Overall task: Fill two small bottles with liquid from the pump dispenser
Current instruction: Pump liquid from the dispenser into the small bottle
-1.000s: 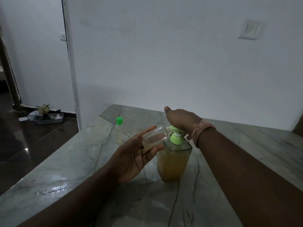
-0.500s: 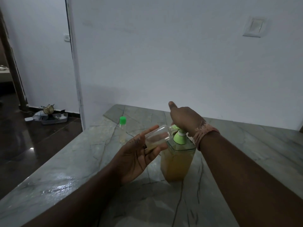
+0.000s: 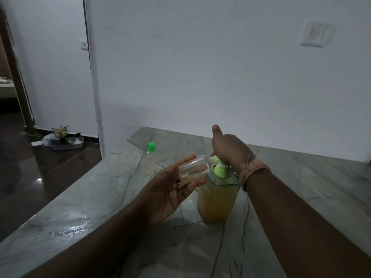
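Grey-green veined stone makes up the worktop [image 3: 84, 199], which runs back to a white wall. Off its left edge, on the dark floor by the doorway, sits a tray [image 3: 67, 144] of small items too dim to make out. Near the worktop's back left corner stands a small capped bottle [image 3: 151, 158], clear with a green lid, upright and apart from everything else. Right of it, the left hand [image 3: 170, 190] is turned palm up, its fingers curled round a small open bottle [image 3: 195, 169] lying almost on its side, a little yellowish liquid pooled along its lower wall. Its mouth meets the green spout of the pump dispenser [image 3: 217, 199], a clear square container standing mid-worktop and holding amber liquid. The right hand [image 3: 228, 149] rests on the pump head, thumb stretched away; its fingers appear bent down over the top, though they are hidden behind the hand. A pinkish thread band [image 3: 252, 171] circles that wrist.
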